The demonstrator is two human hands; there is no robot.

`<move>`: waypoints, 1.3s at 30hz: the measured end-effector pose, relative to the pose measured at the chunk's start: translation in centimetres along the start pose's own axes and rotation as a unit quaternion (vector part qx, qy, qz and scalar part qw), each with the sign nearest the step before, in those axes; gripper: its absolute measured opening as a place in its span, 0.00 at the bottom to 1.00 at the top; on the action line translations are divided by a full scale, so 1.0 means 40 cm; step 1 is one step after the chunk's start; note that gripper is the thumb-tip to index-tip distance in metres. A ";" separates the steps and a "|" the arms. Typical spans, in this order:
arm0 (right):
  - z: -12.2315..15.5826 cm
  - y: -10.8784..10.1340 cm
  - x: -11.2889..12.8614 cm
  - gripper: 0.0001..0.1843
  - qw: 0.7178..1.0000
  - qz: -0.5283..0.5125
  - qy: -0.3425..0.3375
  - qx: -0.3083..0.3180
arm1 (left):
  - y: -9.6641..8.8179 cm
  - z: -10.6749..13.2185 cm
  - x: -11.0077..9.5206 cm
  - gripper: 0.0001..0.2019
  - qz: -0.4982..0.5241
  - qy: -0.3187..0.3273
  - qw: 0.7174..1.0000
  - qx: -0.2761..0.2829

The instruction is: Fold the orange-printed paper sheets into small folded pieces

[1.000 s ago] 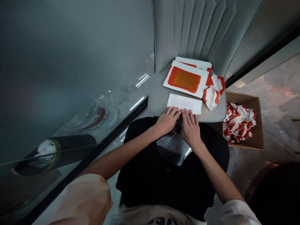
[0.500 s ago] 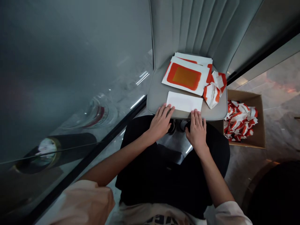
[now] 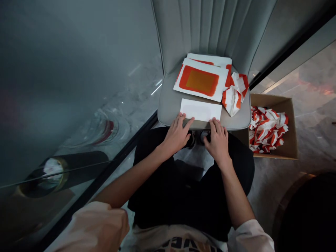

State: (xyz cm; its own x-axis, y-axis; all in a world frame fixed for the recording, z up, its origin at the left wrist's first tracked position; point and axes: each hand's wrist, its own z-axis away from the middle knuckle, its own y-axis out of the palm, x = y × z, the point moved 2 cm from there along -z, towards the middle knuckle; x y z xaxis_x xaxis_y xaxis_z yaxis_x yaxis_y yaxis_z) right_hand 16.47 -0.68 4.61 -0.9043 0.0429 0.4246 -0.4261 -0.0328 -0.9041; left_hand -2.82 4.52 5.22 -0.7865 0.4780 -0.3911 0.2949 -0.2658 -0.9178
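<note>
So, grip state?

Hands apart, fingers spread, nothing clamped. The left hand and right hand sit at the near edge of a blank white sheet. Fingertips are on it or just beside it; pressure cannot be told from this view.

Location of the sheet?

Flat on the front of a grey upholstered chair seat, just below a stack of white sheets printed with orange-red rectangles and near a crumpled red-and-white paper.

Risks?

Probably the sheet first: it lies close to the seat's front edge, so a dragging hand could pull it onto the lap. Uneven pressure could crease it. The crumpled paper could also slip off the seat toward the cardboard box, which holds a heap of red-and-white paper scraps.
</note>
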 end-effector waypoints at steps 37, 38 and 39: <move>-0.095 -0.036 -0.066 0.18 0.992 -0.073 -0.012 -0.099 | -0.049 -0.173 0.108 0.25 0.071 -0.171 0.979 -0.079; -0.098 -0.033 -0.071 0.19 0.991 -0.075 -0.008 -0.111 | -0.048 -0.170 0.112 0.29 0.072 -0.186 0.976 -0.086; -0.101 -0.031 -0.075 0.18 0.990 -0.075 -0.005 -0.121 | -0.046 -0.167 0.114 0.31 0.078 -0.197 0.974 -0.084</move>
State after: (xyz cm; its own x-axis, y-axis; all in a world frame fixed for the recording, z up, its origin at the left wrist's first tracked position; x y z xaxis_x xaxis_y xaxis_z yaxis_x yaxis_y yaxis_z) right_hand 19.83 3.26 4.26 -0.8316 0.0195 0.5550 -0.5389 0.2128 -0.8150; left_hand -3.31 12.78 4.67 -0.8621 0.0759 -0.5009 0.4864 -0.1528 -0.8603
